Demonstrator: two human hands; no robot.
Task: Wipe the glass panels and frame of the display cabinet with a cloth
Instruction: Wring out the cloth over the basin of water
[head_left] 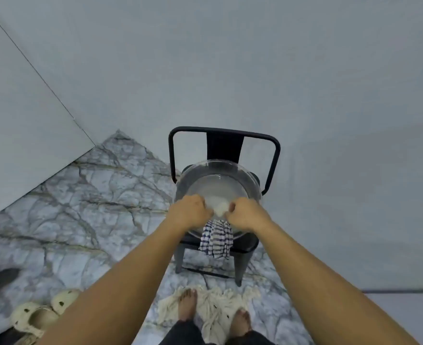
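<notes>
Grey wall [230, 58], marble floor [93, 195]: above the clear round basin's [251, 179] near rim on the black metal chair [272, 145], your left grip [189, 212] and right grip [246, 214] both clamp the white wet cloth [219, 209], bunched crosswise between them, equally near each.

Black chair [224, 145], cream slippers [29, 317]

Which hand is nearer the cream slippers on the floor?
Left. The left hand is above and right of the slippers; the right hand is farther right, past the white cloth.
</notes>
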